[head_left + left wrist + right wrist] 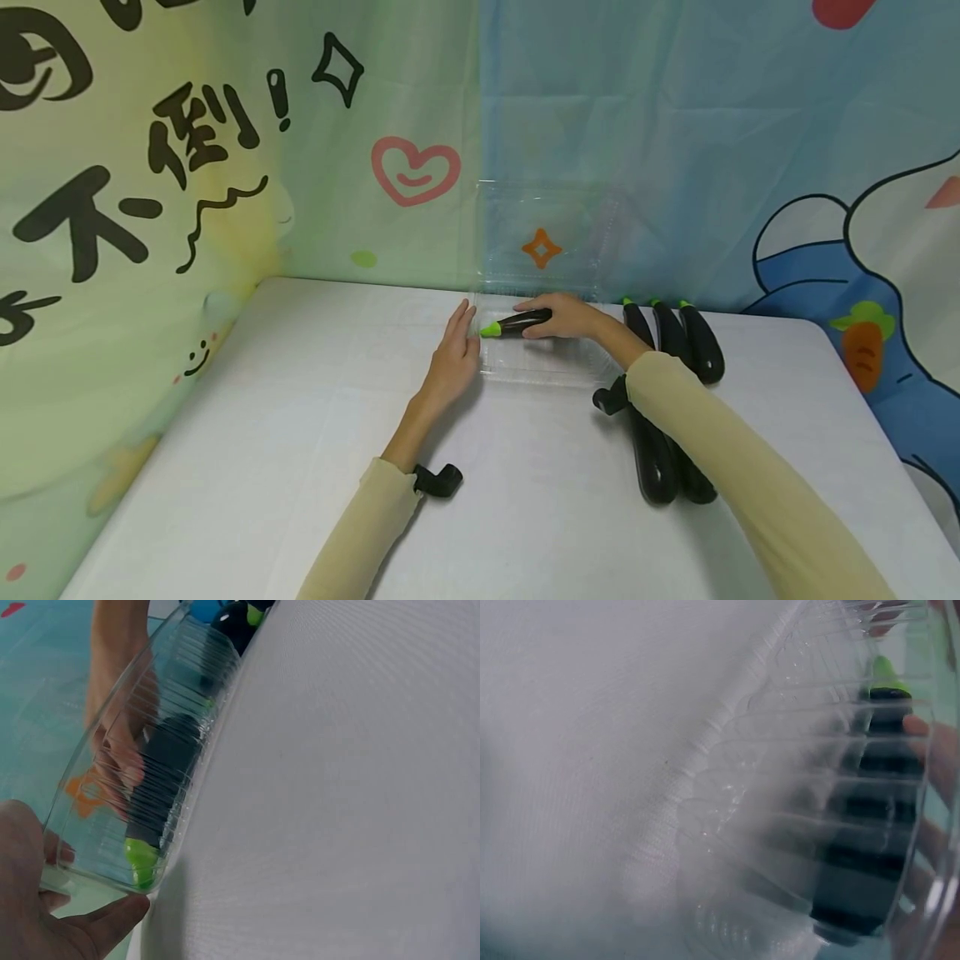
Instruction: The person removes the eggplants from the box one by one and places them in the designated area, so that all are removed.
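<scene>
A clear plastic box (540,371) with ribbed walls lies on the table, its transparent lid (577,200) raised at the back. Inside it, my right hand (567,318) holds a dark eggplant (517,322) with a bright green stem end pointing left. Through the ribbed wall, the left wrist view shows the right fingers against the eggplant (161,776). My left hand (452,357) rests at the box's left end with its fingers fairly straight. In the left wrist view, the left thumb and fingers lie around that end wall. The right wrist view shows the eggplant (866,817) blurred behind the ribs.
Several more eggplants lie to the right: a back group (702,343) near the table's far edge and a front group (654,462) partly under the right sleeve. A white cloth covers the table (247,467). A printed curtain (675,125) hangs behind it.
</scene>
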Available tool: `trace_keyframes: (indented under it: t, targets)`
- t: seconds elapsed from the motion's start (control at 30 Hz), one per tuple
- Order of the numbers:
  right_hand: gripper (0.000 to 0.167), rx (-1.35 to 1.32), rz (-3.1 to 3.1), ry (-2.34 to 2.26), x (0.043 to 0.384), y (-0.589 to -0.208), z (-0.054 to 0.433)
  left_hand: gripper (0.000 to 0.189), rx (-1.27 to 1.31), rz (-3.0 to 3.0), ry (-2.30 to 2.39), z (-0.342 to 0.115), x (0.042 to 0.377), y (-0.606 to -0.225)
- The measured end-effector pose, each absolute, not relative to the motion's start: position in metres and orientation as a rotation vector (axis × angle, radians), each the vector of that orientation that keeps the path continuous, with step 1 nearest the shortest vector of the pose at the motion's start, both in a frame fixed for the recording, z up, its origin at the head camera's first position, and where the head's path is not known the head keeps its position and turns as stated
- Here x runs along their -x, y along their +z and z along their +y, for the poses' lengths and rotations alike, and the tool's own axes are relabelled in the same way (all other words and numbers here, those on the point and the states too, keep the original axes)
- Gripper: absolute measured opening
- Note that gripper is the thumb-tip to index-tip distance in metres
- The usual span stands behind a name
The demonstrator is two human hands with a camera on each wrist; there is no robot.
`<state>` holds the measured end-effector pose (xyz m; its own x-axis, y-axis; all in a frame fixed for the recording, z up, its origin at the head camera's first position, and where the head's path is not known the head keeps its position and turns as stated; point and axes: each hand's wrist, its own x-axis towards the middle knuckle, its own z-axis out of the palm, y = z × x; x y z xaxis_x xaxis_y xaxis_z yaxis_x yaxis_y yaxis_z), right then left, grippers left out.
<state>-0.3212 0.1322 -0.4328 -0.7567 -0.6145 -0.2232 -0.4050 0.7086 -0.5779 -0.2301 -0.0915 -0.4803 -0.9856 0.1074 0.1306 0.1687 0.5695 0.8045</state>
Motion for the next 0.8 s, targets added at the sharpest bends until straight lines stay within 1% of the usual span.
trace_keyframes:
  t: [0.53,0.8]
  targets:
    - [0.061,0.72,2.506,-0.693,0.3256,-0.4385,0.1249,0.051,0.237,-2.726,-1.387,-0.0919,0.2288,-0.4801]
    - [0.06,0.699,2.523,-0.665,0.3293,-0.4433,0.1224,0.051,0.237,-2.721,-1.381,-0.0908,0.2294,-0.4798]
